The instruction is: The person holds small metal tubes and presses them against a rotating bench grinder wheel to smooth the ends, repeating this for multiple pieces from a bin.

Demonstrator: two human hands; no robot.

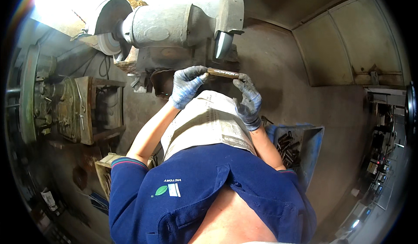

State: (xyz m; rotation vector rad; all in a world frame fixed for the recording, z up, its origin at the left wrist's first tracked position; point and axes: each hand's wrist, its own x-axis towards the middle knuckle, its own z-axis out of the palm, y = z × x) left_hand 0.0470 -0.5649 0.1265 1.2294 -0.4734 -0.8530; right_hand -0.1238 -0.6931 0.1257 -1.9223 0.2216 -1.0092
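Between my two gloved hands a short metal rod or tube with a row of slot-like marks is held roughly level. My left hand is closed on its left end, thumb and fingers pinching it. At the other end, my right hand grips the tip with bent fingers. Both gloves are grey and blue and look dirty. Just beyond the rod stands a bench grinder, with a grinding wheel at its left and a hooded, shiny grey wheel at its right. The rod is apart from both wheels.
A blue-edged bin of dark metal pieces stands to my right. A wooden crate is at my left, and a green machine stands farther left. A pale cover lies over my lap. Large panels line the far right.
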